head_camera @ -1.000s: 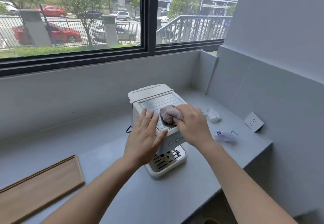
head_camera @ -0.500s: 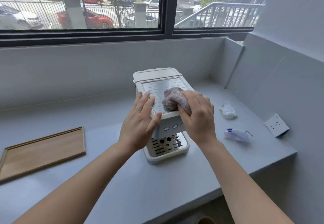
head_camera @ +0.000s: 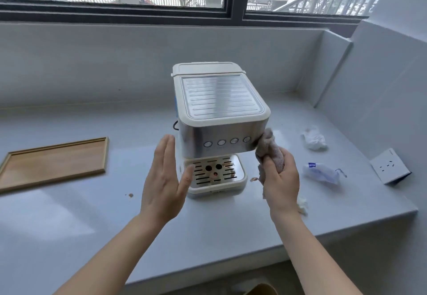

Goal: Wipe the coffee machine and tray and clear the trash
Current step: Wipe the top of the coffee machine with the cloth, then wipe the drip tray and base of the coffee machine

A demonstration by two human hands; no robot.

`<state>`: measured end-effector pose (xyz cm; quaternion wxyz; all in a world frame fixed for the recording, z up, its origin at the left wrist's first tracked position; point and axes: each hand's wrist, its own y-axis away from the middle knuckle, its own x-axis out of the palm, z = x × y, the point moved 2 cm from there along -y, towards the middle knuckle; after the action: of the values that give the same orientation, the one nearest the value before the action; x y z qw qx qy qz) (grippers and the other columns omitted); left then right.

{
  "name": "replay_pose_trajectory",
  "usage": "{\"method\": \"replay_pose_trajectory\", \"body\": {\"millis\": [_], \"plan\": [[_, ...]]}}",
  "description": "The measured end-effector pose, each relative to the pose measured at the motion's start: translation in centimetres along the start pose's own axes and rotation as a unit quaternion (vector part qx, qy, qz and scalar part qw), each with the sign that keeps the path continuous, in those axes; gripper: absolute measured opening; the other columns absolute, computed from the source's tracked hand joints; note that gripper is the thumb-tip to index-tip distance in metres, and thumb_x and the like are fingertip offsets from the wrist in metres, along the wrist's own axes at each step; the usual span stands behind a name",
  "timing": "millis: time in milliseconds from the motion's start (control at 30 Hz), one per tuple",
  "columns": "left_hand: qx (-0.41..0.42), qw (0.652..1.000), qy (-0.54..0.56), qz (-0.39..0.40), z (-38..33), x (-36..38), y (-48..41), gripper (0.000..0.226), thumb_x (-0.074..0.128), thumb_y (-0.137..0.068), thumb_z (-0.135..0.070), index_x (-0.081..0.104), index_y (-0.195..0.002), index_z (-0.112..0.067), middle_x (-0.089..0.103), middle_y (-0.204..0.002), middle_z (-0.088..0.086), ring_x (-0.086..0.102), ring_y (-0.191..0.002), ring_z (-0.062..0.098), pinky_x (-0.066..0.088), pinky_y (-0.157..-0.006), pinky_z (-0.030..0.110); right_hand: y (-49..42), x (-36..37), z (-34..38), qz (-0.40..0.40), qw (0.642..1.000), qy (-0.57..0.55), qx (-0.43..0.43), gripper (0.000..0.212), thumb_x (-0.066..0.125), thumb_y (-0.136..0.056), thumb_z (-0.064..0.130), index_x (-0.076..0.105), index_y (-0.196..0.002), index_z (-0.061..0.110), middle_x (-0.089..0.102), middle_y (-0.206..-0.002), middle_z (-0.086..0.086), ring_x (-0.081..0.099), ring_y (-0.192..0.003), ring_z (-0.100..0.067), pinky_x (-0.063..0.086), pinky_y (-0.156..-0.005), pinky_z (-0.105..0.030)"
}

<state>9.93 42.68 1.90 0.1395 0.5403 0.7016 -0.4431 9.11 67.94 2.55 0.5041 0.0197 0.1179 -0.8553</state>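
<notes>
A crumpled grey-brown cloth (head_camera: 270, 153) is clutched in the closed right hand (head_camera: 280, 182), pressed against the white-and-steel coffee machine (head_camera: 219, 114) at frame centre. The left hand (head_camera: 163, 179) is held flat and empty beside it.

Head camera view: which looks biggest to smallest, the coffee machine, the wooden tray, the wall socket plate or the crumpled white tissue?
1. coffee machine
2. wooden tray
3. wall socket plate
4. crumpled white tissue, though it looks close to the plate in size and lies farther back, so that order is unsure.

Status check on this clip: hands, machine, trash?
Right hand grips cloth at coffee machine front corner. Left hand open, beside it. Wrappers and crumbs on counter.
</notes>
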Motion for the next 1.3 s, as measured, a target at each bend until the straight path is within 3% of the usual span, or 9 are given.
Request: {"method": "replay_pose_trajectory", "body": {"millis": [167, 300, 500, 667, 800, 867, 967, 1133, 1300], "plan": [[-0.036, 0.985, -0.129, 0.109, 3.7, 5.1, 5.1, 0.079, 0.014, -0.094, -0.065, 0.007, -0.155, -0.017, 0.010, -0.165, 0.004, 0.001, -0.152, 0.014, 0.004, -0.121, 0.026, 1.4, 0.0, -4.9, 0.075, 0.991, 0.096, -0.048, 0.027, 0.056, -0.089, 0.020, 0.060, -0.107, 0.041, 0.062, -0.110, 0.010, 0.056, -0.108, -0.012, 0.050, -0.090, -0.042], [-0.105, 0.974, -0.143, 0.139, 4.9, 8.3, 6.2, 0.091, 0.007, -0.087, -0.075, 0.005, -0.155, -0.014, 0.009, -0.165, 0.005, -0.003, -0.152, 0.017, 0.002, -0.123, 0.030, 1.8, 0.1, -7.6, 0.107, 0.974, 0.170, -0.100, 0.026, 0.059, -0.089, 0.013, 0.059, -0.108, 0.030, 0.058, -0.108, 0.014, 0.051, -0.110, -0.010, 0.043, -0.083, -0.024], [-0.116, 0.974, -0.142, 0.129, 5.4, 10.2, 6.7, 0.089, 0.008, -0.089, -0.075, -0.004, -0.155, -0.016, 0.008, -0.165, -0.001, 0.000, -0.152, 0.016, -0.002, -0.122, 0.029, 1.4, 2.3, -9.9, 0.130, 0.935, 0.281, -0.175, 0.052, 0.063, -0.090, 0.017, 0.047, -0.136, 0.034, 0.038, -0.151, 0.009, 0.040, -0.128, -0.018, 0.037, -0.100, -0.032], [-0.116, 0.975, -0.142, 0.125, 5.5, 10.4, 6.7, 0.086, 0.015, -0.091, -0.071, -0.008, -0.155, -0.017, 0.005, -0.165, -0.002, -0.004, -0.152, 0.015, -0.003, -0.123, 0.031, 3.1, 1.8, -12.1, 0.135, 0.902, 0.301, -0.280, 0.046, 0.064, -0.092, 0.025, 0.052, -0.136, 0.027, 0.048, -0.144, 0.006, 0.045, -0.126, -0.023, 0.041, -0.105, -0.038], [-0.111, 0.976, -0.141, 0.125, 5.6, 10.5, 6.6, 0.083, 0.016, -0.093, -0.068, -0.009, -0.154, -0.017, 0.004, -0.165, -0.002, -0.005, -0.152, 0.015, -0.004, -0.123, 0.031, 2.1, 2.4, -12.1, 0.085, 0.931, 0.288, -0.206, 0.044, 0.061, -0.093, 0.022, 0.052, -0.136, 0.028, 0.052, -0.141, 0.004, 0.044, -0.128, -0.022, 0.037, -0.108, -0.036], [-0.116, 0.976, -0.137, 0.123, 5.6, 10.5, 6.5, 0.083, 0.018, -0.093, -0.066, -0.007, -0.155, -0.016, 0.004, -0.165, -0.001, -0.004, -0.152, 0.016, -0.003, -0.123, 0.031, 3.0, 3.3, -11.6, 0.079, 0.916, 0.300, -0.255, 0.040, 0.064, -0.092, 0.016, 0.057, -0.131, 0.021, 0.054, -0.139, -0.001, 0.045, -0.127, -0.027, 0.036, -0.109, -0.039], [-0.132, 0.975, -0.134, 0.121, 5.6, 10.5, 6.4, 0.085, 0.018, -0.092, -0.067, -0.004, -0.155, -0.014, 0.004, -0.165, -0.001, -0.005, -0.152, 0.015, -0.004, -0.123, 0.031, 4.2, 3.7, -11.7, 0.127, 0.872, 0.320, -0.347, 0.038, 0.067, -0.090, 0.017, 0.061, -0.127, 0.018, 0.058, -0.135, 0.001, 0.048, -0.126, -0.029, 0.044, -0.104, -0.042], [-0.148, 0.969, -0.157, 0.123, 6.0, 10.6, 6.3, 0.080, 0.014, -0.094, -0.064, -0.002, -0.155, -0.016, 0.002, -0.166, 0.002, -0.008, -0.152, 0.015, -0.005, -0.123, 0.032, 0.6, 3.0, -11.0, 0.098, 0.933, 0.278, -0.207, 0.031, 0.051, -0.098, 0.030, 0.058, -0.127, 0.034, 0.058, -0.130, 0.014, 0.046, -0.119, -0.020, 0.036, -0.098, -0.025], [-0.156, 0.966, -0.164, 0.125, 5.6, 10.5, 6.2, 0.076, 0.018, -0.096, -0.060, 0.000, -0.155, -0.016, 0.005, -0.166, 0.002, -0.005, -0.152, 0.015, -0.004, -0.124, 0.033, 3.5, 4.9, -10.4, 0.121, 0.855, 0.377, -0.335, 0.029, 0.065, -0.091, 0.027, 0.061, -0.119, 0.028, 0.059, -0.128, 0.016, 0.049, -0.115, -0.023, 0.044, -0.079, -0.040]]}}
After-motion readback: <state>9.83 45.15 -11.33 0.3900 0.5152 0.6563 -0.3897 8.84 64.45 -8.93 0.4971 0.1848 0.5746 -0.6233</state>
